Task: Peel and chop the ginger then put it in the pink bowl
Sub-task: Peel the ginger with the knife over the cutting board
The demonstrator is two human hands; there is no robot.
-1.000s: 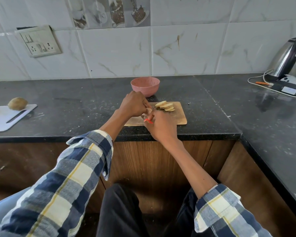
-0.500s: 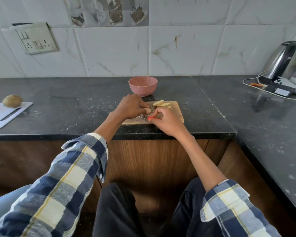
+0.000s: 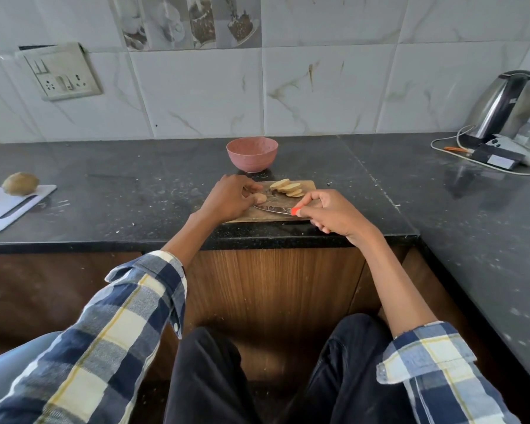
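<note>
A small wooden cutting board (image 3: 306, 186) lies at the counter's front edge. Several pale ginger slices (image 3: 288, 188) are fanned out at its far side. My left hand (image 3: 230, 198) pinches a small remaining ginger piece (image 3: 260, 198) against the board. My right hand (image 3: 331, 212) grips the red handle of a knife (image 3: 273, 209), whose blade lies low across the board and points left toward the ginger piece. The pink bowl (image 3: 252, 153) stands just behind the board; I cannot see inside it.
A white cutting board (image 3: 0, 209) with a brown round vegetable (image 3: 20, 183) sits at the far left. A steel kettle (image 3: 502, 102), cable and small devices occupy the back right corner. A wall socket (image 3: 60, 71) is on the tiles.
My right hand has drawn back to the right with the knife, and the blade now lies flat across the board. The left hand still holds the ginger end piece.
</note>
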